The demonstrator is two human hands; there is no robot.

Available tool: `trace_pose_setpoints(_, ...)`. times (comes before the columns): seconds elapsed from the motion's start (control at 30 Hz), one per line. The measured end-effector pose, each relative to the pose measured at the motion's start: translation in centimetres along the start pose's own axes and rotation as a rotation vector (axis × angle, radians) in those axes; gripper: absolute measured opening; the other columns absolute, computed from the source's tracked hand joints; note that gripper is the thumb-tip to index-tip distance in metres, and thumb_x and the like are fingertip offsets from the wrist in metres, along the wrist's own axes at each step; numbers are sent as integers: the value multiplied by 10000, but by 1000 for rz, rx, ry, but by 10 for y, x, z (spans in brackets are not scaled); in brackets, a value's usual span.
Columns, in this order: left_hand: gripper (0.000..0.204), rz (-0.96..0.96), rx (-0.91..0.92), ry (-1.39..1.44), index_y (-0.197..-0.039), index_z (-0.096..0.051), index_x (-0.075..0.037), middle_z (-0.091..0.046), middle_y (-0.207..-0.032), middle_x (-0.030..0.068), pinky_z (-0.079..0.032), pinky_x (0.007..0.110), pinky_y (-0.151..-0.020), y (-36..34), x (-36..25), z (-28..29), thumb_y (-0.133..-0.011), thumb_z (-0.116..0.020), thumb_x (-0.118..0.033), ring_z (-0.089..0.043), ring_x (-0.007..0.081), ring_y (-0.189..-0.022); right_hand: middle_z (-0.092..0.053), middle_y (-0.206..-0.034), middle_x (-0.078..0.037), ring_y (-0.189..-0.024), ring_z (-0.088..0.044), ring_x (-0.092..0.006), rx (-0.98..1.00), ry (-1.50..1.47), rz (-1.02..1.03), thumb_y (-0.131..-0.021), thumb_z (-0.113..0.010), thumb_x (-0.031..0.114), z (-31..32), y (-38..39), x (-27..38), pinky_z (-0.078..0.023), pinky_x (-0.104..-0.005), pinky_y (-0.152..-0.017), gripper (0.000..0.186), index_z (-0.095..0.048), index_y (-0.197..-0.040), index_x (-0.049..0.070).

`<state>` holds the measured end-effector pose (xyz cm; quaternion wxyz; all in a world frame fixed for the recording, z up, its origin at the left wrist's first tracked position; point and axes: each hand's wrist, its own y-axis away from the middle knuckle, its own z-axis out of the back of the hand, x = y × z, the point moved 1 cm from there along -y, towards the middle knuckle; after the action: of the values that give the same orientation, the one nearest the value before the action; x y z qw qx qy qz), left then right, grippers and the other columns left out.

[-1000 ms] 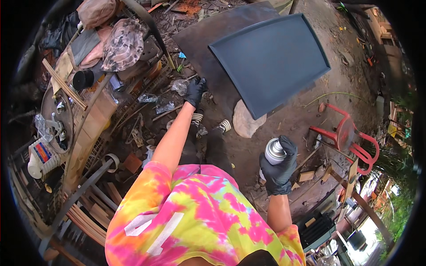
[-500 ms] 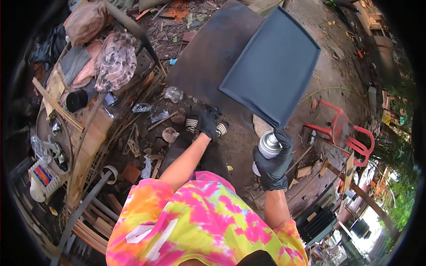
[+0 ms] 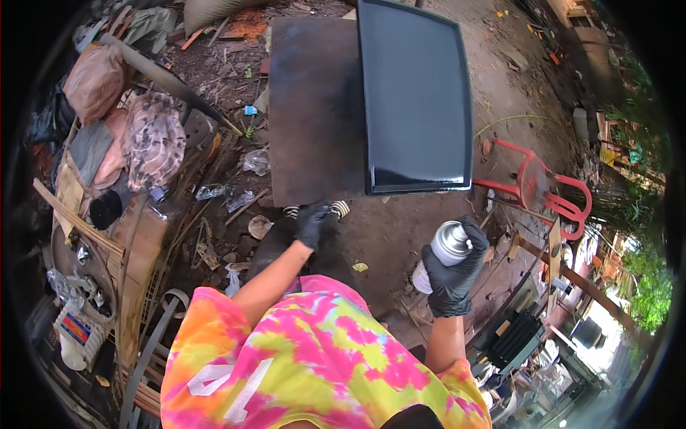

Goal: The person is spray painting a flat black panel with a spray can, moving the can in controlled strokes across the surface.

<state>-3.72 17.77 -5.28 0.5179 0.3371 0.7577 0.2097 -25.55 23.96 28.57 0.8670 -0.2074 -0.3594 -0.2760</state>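
In my right hand (image 3: 454, 282), which wears a black glove, is a spray can (image 3: 451, 243) with a silver-grey top and a pale body. My fingers are wrapped round it, with the index finger up by its top. Beyond the can, a dark, glossy rectangular tray (image 3: 416, 100) with a raised rim lies on the right part of a brown board (image 3: 318, 114). A bright wet-looking sheen shows along its near edge. My left hand (image 3: 313, 224), also in a black glove, is by the board's near edge; its fingers blend into the dark background.
A red plastic chair (image 3: 532, 179) lies on the dirt floor at the right. Cluttered at the left are cloth bundles (image 3: 153, 136), wooden slats (image 3: 78, 218) and a white jug (image 3: 75, 336). Clear plastic scraps (image 3: 256, 162) litter the ground beside the board.
The can and my right hand have drawn away from the tray's near corner. My view has turned, so the tray and board appear straighter and farther up. My left hand has shifted slightly left.
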Motion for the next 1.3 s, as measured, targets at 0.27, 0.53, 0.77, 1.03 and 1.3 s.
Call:
trace_pose_setpoints(0.27, 195, -111, -77, -44, -1189, -659, -48, -692, -1094, 38, -555, 318, -862, 7, -27, 73, -1040, -597, -155, -663, 149, -986, -622, -1314, -141, -1236, -608, -302, -56, 22, -26, -656, -820, 1, 17, 13, -19, -470, -413, -1077, 672, -567, -1273, 85)
trace_pose_setpoints(0.53, 148, -181, -1, -333, -1103, -667, -79, -664, -1005, -30, -521, 280, -834, 14, 12, 49, -1064, -572, -185, -602, 89, -914, -641, -1250, -152, -1147, -662, -325, -21, 110, -37, -662, -815, 32, 0, 21, -15, -531, -412, -984, 645, -574, -1253, 124)
trace_pose_setpoints(0.77, 102, -178, 51, -135, -1088, -648, -88, -604, -923, -51, -507, 264, -783, -7, -6, 43, -1053, -608, -175, -573, 61, -861, -648, -1259, -138, -1136, -673, -302, -61, 74, -97, -670, -815, 34, -10, 3, -24, -534, -393, -989, 640, -573, -1256, 119)
trace_pose_setpoints(1.03, 346, -243, -83, 11, -1261, -655, -43, -695, -1035, 17, -548, 307, -833, -60, -131, 26, -1066, -611, -326, -656, 134, -922, -653, -1263, -126, -1146, -678, -292, -68, 28, -72, -682, -814, 26, -30, -40, -19, -541, -383, -986, 617, -585, -1247, 114)
trace_pose_setpoints(1.3, 411, -92, -220, 39, -1155, -705, -51, -689, -1015, 2, -528, 328, -791, -67, -69, 11, -1038, -640, -440, -631, 137, -882, -655, -1263, -134, -1156, -674, -286, 15, 5, 84, -681, -821, 24, -59, -84, 5, -536, -378, -998, 614, -586, -1243, 104)
